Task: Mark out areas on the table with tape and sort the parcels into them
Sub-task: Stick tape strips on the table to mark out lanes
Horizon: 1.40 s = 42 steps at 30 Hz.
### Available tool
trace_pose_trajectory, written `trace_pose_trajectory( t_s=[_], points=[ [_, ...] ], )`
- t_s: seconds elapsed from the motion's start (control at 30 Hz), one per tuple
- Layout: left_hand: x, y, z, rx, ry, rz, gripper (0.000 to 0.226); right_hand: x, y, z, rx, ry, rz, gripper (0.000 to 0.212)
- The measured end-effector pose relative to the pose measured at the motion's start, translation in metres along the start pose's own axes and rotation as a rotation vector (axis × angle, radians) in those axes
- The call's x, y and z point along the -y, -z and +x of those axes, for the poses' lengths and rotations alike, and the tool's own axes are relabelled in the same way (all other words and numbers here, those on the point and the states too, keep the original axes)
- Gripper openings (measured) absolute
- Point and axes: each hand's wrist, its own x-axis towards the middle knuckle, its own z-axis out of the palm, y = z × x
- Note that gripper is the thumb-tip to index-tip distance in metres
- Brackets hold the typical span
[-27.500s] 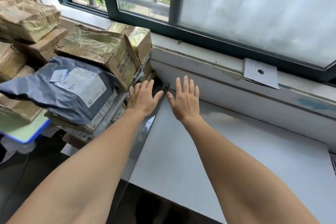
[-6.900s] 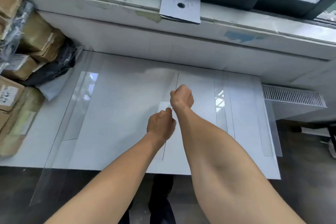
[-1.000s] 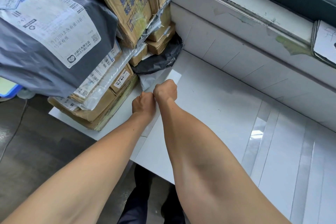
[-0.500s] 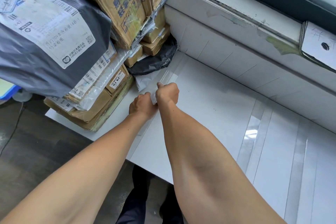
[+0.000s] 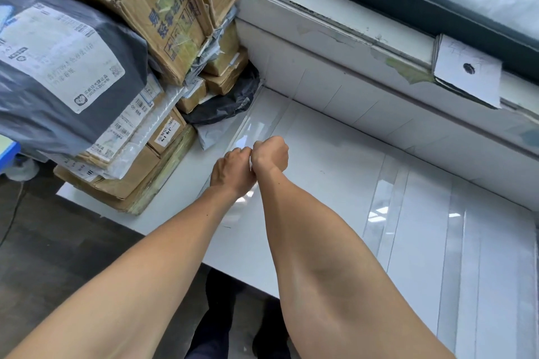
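Clear tape: a glossy strip on the white bench, running from the back edge toward the front edge, near the left end. Your left hand and right hand meet over it, knuckles touching and fingers curled, pinching the tape between them; the fingertips themselves are hidden. Just beside the strip on the left, the parcels are stacked at the bench's left end: taped cardboard boxes, a grey mailer bag with a white label on top, and a black bag at the back left corner. Two more tape strips cross the bench toward the right end, well apart from your hands. A white card with a hole lies on the windowsill.
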Motion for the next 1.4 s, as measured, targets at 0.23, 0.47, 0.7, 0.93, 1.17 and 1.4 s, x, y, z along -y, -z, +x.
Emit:
trace_pose_trajectory(
  t_s=[0.23,0.47,0.7,0.93,1.17,1.4],
  points=[
    [-0.025,-0.015,-0.017,0.159,0.005,-0.15,0.009,-0.036,0.023,0.003,-0.034,0.067,-0.157,0.019],
    [-0.053,-0.024,-0.028,0.233,-0.032,-0.176,0.012,-0.062,0.048,0.009,-0.068,0.068,-0.205,0.028],
    [-0.082,-0.044,-0.038,0.213,-0.09,-0.094,0.014,-0.095,0.071,0.018,-0.069,0.08,-0.23,0.012],
    [-0.11,-0.069,-0.039,0.171,-0.086,-0.079,0.013,-0.119,0.091,0.031,-0.088,0.056,-0.193,0.004],
    [-0.13,-0.086,-0.034,0.185,-0.112,-0.046,0.012,-0.135,0.107,0.045,-0.104,0.035,-0.188,0.026],
    [-0.143,-0.099,-0.031,0.172,-0.105,-0.067,0.012,-0.14,0.118,0.059,-0.16,0.062,-0.162,0.017]
  ],
)
